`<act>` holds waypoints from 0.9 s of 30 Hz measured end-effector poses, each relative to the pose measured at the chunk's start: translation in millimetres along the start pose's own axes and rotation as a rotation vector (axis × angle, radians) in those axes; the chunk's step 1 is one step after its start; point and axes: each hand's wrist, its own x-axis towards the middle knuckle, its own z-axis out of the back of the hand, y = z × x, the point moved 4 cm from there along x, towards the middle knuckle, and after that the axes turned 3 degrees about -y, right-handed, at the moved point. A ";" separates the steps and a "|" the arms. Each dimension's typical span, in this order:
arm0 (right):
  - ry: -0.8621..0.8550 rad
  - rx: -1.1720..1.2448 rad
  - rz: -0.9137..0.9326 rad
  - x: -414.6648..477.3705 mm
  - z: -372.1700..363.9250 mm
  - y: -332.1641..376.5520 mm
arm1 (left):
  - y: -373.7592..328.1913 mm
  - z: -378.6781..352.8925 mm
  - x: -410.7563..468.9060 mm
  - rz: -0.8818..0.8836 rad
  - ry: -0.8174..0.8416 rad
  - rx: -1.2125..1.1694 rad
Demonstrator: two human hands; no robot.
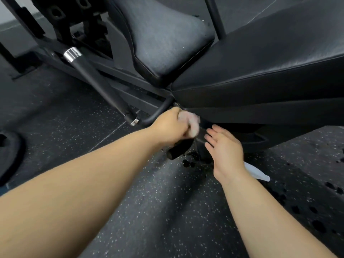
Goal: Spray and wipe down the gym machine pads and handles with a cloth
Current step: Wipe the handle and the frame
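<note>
Left hand [168, 125]: fingers curled round cloth [191, 121], held against handle [179, 148], whose black end shows below the knuckles. Right hand [226, 153]: fingers straight, slightly spread, holding nothing, just right of cloth. Bottle [257, 173] on floor behind right wrist. Pad [260, 71] above fingertips.

A black rubber floor flecked with pale specks [167, 211] fills the near part of the scene. A thin pale seam [109, 133] runs diagonally across it at the left. Small dark wet spots [189, 162] cluster near the middle, and more dark spots [316, 226] are scattered at the near right (some round, some smeared). A dark round disc [9, 155] lies on the floor at the left edge, cut off by it. At the far left stands a black metal frame with angular openings [65, 25], and beyond it a pale grey wall strip [7, 17].
</note>
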 end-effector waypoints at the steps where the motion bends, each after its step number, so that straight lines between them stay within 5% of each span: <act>1: 0.007 0.009 -0.007 -1.1 -2.7 1.8 | -6.1 -4.1 9.8 0.039 -0.053 -0.163; 7: 0.095 0.062 -0.015 -0.9 -11.6 6.9 | 1.2 -41.6 32.1 0.068 0.176 -0.737; 14: 0.041 0.025 -0.015 -4.2 -3.2 4.5 | 15.3 -49.0 39.0 0.105 0.195 -0.770; 21: -0.044 -0.149 0.088 -2.9 -17.9 -5.5 | 38.1 -46.9 -1.3 0.311 0.480 -0.396; 27: -0.064 -0.333 0.203 -13.0 -26.6 -5.6 | 49.8 -7.5 -28.7 0.297 0.596 0.059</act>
